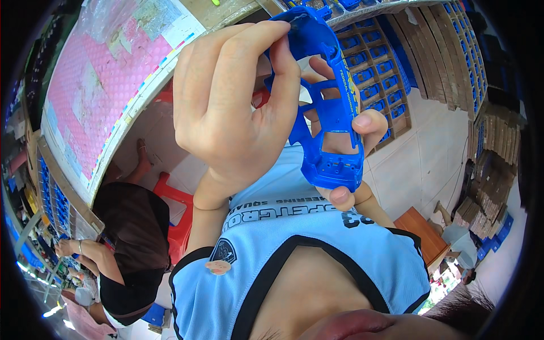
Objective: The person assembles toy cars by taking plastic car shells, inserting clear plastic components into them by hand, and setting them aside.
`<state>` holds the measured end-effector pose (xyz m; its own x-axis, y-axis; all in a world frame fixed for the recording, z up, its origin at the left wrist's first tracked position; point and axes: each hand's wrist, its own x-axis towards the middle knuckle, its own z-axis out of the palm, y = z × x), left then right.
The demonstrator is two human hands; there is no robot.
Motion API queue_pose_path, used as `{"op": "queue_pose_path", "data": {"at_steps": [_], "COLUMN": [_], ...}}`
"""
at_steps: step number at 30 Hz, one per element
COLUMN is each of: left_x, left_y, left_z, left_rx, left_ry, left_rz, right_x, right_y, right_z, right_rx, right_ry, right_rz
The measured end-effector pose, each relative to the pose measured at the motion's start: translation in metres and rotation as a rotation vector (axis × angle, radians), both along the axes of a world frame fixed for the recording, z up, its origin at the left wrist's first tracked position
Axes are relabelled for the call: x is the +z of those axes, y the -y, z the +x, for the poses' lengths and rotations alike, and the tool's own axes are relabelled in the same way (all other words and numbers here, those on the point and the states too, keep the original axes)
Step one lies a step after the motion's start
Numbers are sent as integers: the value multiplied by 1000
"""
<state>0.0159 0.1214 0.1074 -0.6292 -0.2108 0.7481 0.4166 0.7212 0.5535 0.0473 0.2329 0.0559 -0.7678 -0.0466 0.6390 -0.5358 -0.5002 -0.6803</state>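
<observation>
Blue toy-like shell raised in your 2 hands

Your left hand (232, 96) pinches the upper rim of the blue plastic shell (339, 120). Your right hand (369, 127) grips its lower part from behind, fingertips over the edge. The shell is before your light-blue shirt (362, 255), right of the pink-topped table (76, 107).

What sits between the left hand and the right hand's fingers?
The hollow blue plastic shell, held in the right hand; the head view shows it.
</observation>
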Motion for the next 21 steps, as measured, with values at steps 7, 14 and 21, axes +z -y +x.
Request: {"op": "queue_pose_path", "data": {"at_steps": [7,14,21], "left_x": [-2,-2,1], "left_y": [6,5,2], "left_z": [2,1,0], "left_rx": [-70,-46,15], "left_ry": [18,23,22], "left_rz": [-10,23,-68], "right_x": [-2,9,-1], "right_y": [2,9,6], "right_z": [-5,10,1], "right_rx": [0,-4,-24], "right_ry": [21,249,31], "right_rz": [-48,-152,-85]}}
